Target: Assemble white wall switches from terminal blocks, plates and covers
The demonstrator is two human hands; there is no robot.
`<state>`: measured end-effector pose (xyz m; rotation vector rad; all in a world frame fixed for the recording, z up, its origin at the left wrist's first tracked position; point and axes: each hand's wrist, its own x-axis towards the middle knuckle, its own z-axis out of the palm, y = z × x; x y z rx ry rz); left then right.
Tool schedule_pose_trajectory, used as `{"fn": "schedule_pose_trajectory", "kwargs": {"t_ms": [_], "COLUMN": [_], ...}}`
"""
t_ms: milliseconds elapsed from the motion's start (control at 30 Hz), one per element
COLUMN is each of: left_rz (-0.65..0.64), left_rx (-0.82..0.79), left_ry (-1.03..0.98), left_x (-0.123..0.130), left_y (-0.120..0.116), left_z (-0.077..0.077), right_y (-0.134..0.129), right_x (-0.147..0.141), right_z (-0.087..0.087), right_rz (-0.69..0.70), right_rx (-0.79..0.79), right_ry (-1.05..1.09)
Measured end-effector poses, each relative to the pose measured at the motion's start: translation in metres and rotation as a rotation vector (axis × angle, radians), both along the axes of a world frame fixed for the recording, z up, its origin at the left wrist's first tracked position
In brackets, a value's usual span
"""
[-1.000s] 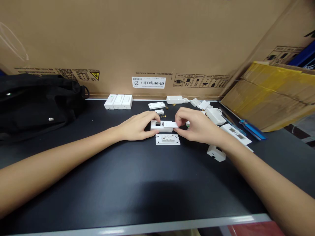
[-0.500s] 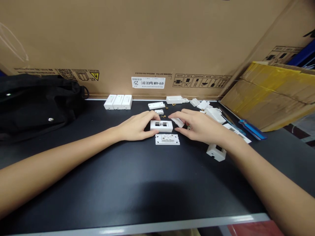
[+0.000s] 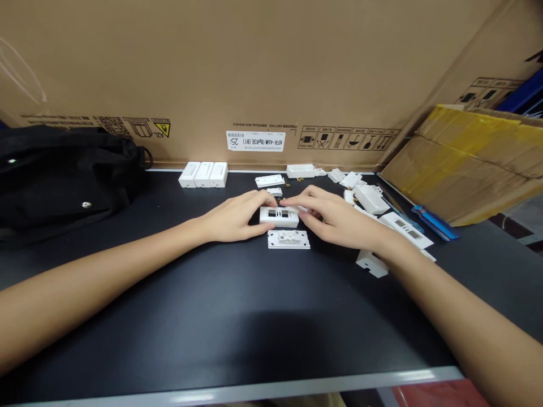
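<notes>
My left hand (image 3: 241,217) grips the left end of a white plastic housing (image 3: 292,222) with two dark square openings, thumb in front and fingers behind. The housing lies flat on the dark table. My right hand (image 3: 328,213) is at its right end, fingers closed around a small white plastic piece (image 3: 302,208), which they mostly hide. Its index finger reaches over the back edge of the housing. Just in front lies a white base plate (image 3: 300,243) with a raised block in its middle. Behind the hands are a small white part (image 3: 274,192) and tiny brass-coloured pieces (image 3: 288,185).
Three white boxed units (image 3: 203,174) stand at the back left, beside a black bag (image 3: 63,181). White covers and housings (image 3: 370,198) are scattered at the right, with a blue-handled tool (image 3: 435,223). A large cardboard box (image 3: 263,68) walls off the back; a taped carton (image 3: 466,164) leans right.
My right hand has moved left to the housing, its fingers closing with the small white piece now at the housing's right end. My left hand has stayed on the housing.
</notes>
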<state>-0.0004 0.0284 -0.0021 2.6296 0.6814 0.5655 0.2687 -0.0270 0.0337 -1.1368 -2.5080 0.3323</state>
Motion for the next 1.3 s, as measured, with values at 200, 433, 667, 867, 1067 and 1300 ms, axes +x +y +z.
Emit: {"fn": "schedule_pose_trajectory", "kwargs": {"t_ms": [200, 433, 667, 867, 1067, 1300], "left_rz": [-0.004, 0.001, 0.003, 0.002, -0.006, -0.012], "left_rx": [0.023, 0.019, 0.024, 0.024, 0.038, 0.041], "left_ry": [-0.008, -0.002, -0.001, -0.001, -0.009, -0.009], "left_x": [0.0, 0.001, 0.001, 0.001, 0.001, 0.0], "left_y": [0.0, 0.0, 0.0, 0.001, 0.001, 0.003], "left_z": [-0.001, 0.0, 0.0, -0.001, -0.001, -0.003], "right_y": [0.002, 0.001, 0.003, 0.002, 0.004, 0.003], "right_x": [-0.002, -0.002, 0.004, 0.023, 0.031, 0.037], "right_z": [0.003, 0.001, 0.005, 0.015, 0.013, 0.017], "right_rz": [-0.051, 0.009, -0.03, 0.046, 0.152, 0.05], "right_rx": [0.079, 0.137, 0.072, -0.085, -0.178, -0.161], "right_ry": [0.034, 0.012, 0.014, -0.024, -0.108, -0.166]}}
